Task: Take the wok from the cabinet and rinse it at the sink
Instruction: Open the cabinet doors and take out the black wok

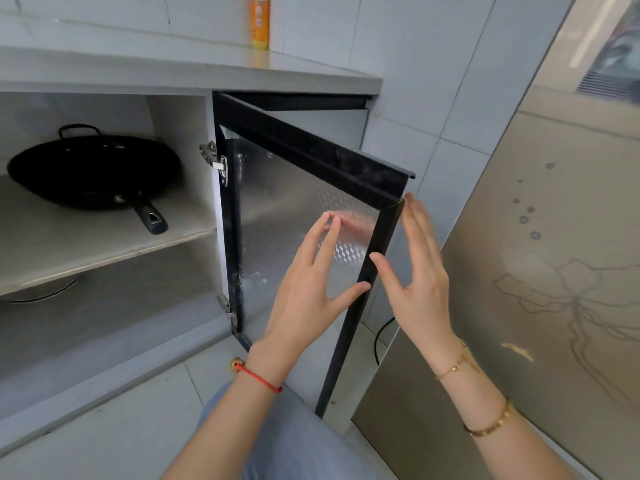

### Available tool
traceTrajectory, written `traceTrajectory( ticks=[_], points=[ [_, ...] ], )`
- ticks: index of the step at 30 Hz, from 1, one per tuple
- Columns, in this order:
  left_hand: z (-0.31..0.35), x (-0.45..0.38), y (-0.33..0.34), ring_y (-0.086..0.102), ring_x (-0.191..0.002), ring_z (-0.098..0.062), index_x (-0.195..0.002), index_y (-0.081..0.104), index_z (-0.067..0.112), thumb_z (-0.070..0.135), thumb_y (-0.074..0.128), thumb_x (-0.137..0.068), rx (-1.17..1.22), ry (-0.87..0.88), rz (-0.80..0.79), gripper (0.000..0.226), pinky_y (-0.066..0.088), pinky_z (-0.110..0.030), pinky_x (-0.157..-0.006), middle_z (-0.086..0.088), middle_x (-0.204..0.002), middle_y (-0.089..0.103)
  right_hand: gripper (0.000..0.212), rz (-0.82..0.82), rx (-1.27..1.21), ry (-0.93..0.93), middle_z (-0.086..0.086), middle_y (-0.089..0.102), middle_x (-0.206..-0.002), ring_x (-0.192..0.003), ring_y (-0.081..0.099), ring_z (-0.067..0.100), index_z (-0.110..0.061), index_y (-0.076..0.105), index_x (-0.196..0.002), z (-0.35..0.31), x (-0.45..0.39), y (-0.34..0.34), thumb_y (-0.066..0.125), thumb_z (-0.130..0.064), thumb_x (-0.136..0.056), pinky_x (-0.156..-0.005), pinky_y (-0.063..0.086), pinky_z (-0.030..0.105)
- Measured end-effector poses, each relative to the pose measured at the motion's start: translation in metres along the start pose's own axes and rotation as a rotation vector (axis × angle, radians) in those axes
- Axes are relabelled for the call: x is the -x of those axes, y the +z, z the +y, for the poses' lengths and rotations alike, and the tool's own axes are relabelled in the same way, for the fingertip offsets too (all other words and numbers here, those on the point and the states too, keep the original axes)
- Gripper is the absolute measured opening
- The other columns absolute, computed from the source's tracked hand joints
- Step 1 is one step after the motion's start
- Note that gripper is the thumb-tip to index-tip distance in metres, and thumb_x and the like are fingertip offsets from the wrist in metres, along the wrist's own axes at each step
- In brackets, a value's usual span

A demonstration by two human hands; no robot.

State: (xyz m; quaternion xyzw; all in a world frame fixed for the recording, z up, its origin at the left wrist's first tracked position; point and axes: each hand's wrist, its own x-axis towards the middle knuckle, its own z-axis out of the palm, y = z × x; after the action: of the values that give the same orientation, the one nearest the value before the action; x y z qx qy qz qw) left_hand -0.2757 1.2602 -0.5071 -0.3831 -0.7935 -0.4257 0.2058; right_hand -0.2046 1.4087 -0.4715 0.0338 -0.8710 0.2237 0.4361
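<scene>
A black wok [93, 171] with a dark handle pointing toward me sits on the upper shelf [104, 244] of the open cabinet at the left. The black-framed cabinet door [311, 161] stands swung open to the right. My left hand [311, 282] is in front of the door's inner face, fingers straight and spread, thumb near the frame's free edge. My right hand [419, 271] is at the door's outer edge, fingers straight, thumb by the frame. Neither hand holds anything.
An orange bottle [260, 22] stands on the grey countertop [207, 71] against the tiled wall. A tall metallic appliance panel [519, 271] with a flower pattern stands close on the right. A pale round object [41, 292] lies under the shelf. My knee shows at the bottom.
</scene>
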Motion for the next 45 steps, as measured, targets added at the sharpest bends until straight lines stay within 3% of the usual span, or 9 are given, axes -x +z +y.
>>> traceTrajectory(
  ticks=[5,10,18,24,27,30,36,40,45],
  points=[
    [-0.002,-0.007,0.004,0.023,-0.147,-0.007,-0.157,0.009,0.027,0.047,0.057,-0.092,-0.026,0.001,-0.006,0.083,0.045,-0.031,-0.108,0.012,-0.163,0.01,0.067,0.031,0.035,0.019,0.001,0.023,-0.161,-0.152,0.017,0.017,-0.01,0.025,-0.153,0.011,-0.001,0.002,0.058,-0.027,-0.097,-0.124,0.015,0.03],
    [-0.004,-0.009,-0.001,0.028,-0.144,-0.006,-0.157,0.01,0.028,0.044,0.057,-0.093,-0.042,0.003,-0.044,0.081,0.05,-0.025,-0.098,0.013,-0.162,0.011,0.069,0.045,0.013,0.068,0.0,0.023,-0.162,-0.152,0.016,0.014,-0.012,0.025,-0.153,0.01,-0.002,0.001,0.06,-0.029,-0.096,-0.124,0.014,0.027],
    [-0.007,0.0,-0.018,0.024,-0.146,-0.006,-0.156,0.015,0.025,0.037,0.049,-0.099,-0.094,0.012,-0.058,0.067,0.034,-0.041,-0.115,0.011,-0.162,0.014,0.076,0.029,-0.053,0.065,-0.003,0.024,-0.161,-0.15,0.019,0.009,-0.011,0.026,-0.154,-0.012,0.001,-0.01,0.066,-0.027,-0.092,-0.122,0.018,0.021],
    [-0.008,0.011,-0.045,0.029,-0.144,-0.005,-0.154,0.023,0.023,0.033,0.05,-0.099,-0.07,-0.04,-0.002,0.062,0.036,-0.037,-0.114,0.01,-0.158,0.026,0.061,0.131,-0.029,-0.106,0.006,0.039,-0.152,-0.146,0.033,0.017,-0.002,0.04,-0.146,-0.044,0.001,-0.018,0.065,-0.021,-0.093,-0.12,0.028,0.03],
    [-0.014,0.021,-0.072,0.04,-0.136,-0.006,-0.151,0.033,0.021,0.028,0.052,-0.099,-0.095,-0.09,0.065,0.055,0.035,-0.023,-0.111,0.01,-0.149,0.04,0.048,0.186,-0.039,-0.221,0.012,0.05,-0.144,-0.14,0.043,0.026,0.002,0.049,-0.137,-0.06,0.004,-0.013,0.064,-0.014,-0.095,-0.117,0.034,0.037],
    [-0.025,0.033,-0.103,0.051,-0.12,-0.01,-0.147,0.04,0.022,0.026,0.053,-0.098,-0.178,-0.147,0.122,0.05,0.037,-0.018,-0.102,0.008,-0.142,0.049,0.045,0.105,-0.115,-0.271,0.012,0.053,-0.141,-0.139,0.045,0.024,0.004,0.052,-0.135,-0.072,0.006,0.004,0.064,-0.012,-0.095,-0.116,0.036,0.036],
    [-0.051,0.062,-0.157,0.05,-0.126,-0.011,-0.142,0.047,0.023,0.023,0.054,-0.097,-0.354,-0.28,0.209,0.046,0.04,-0.026,-0.104,0.007,-0.136,0.056,0.044,-0.076,-0.289,-0.269,0.009,0.055,-0.14,-0.14,0.043,0.02,0.0,0.054,-0.136,-0.09,-0.004,0.056,0.061,-0.02,-0.097,-0.115,0.038,0.036],
    [-0.064,0.077,-0.186,0.05,-0.125,-0.012,-0.141,0.049,0.019,0.021,0.055,-0.097,-0.451,-0.347,0.245,0.044,0.033,-0.017,-0.103,0.006,-0.134,0.058,0.045,-0.168,-0.368,-0.244,0.006,0.055,-0.141,-0.14,0.042,0.016,-0.004,0.054,-0.136,-0.103,-0.017,0.096,0.06,-0.023,-0.097,-0.117,0.034,0.028],
    [-0.088,0.081,-0.216,0.052,-0.124,-0.016,-0.14,0.049,0.016,0.02,0.055,-0.096,-0.527,-0.428,0.279,0.044,0.037,-0.023,-0.102,0.002,-0.134,0.058,0.045,-0.266,-0.415,-0.215,0.003,0.055,-0.141,-0.138,0.044,0.015,-0.008,0.054,-0.137,-0.114,-0.039,0.149,0.062,-0.024,-0.096,-0.116,0.034,0.026]
  ],
)
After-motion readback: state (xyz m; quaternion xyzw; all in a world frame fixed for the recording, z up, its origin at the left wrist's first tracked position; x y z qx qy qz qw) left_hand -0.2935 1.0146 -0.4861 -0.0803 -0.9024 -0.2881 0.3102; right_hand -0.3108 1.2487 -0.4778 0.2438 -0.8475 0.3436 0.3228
